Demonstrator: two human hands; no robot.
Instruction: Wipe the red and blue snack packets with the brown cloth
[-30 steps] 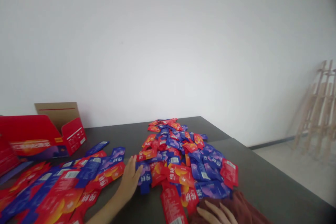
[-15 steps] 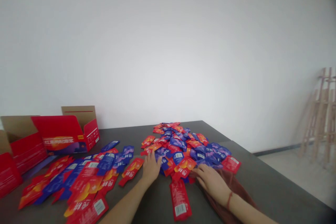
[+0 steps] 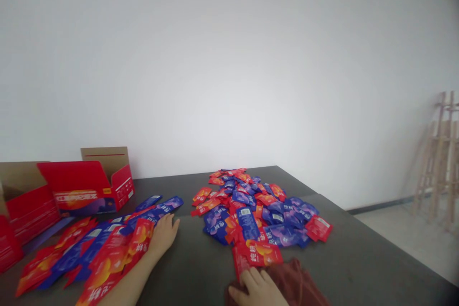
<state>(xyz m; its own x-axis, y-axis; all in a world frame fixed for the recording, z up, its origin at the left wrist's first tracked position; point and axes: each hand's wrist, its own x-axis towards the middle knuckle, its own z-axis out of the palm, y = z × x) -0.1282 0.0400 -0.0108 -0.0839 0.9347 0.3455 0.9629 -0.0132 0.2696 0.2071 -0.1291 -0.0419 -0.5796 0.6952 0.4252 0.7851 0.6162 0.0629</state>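
Observation:
My left hand (image 3: pixel 164 236) rests against the right side of the left-hand pile of red and blue sachets (image 3: pixel 107 258), fingers stretched out and nothing gripped. At the near edge of the table, my right hand (image 3: pixel 256 288) has its fingers curled over a brown cloth (image 3: pixel 304 284) with a cord-like strip on it. Just beyond those fingertips lies a red sachet (image 3: pixel 263 252), at the front of a larger heap of red and blue sachets (image 3: pixel 247 222). The cloth's shape under the right hand is hidden.
Open red cardboard boxes (image 3: pixel 81 186) stand at the left by the wall. The dark table (image 3: pixel 340 253) runs to an edge on the right, with floor beyond it. Wooden racks (image 3: pixel 437 158) lean against the wall at far right.
My left hand has moved left from the middle heap to the left pile; a red sachet beside it has shifted there too. My right hand and the brown cloth have come nearer.

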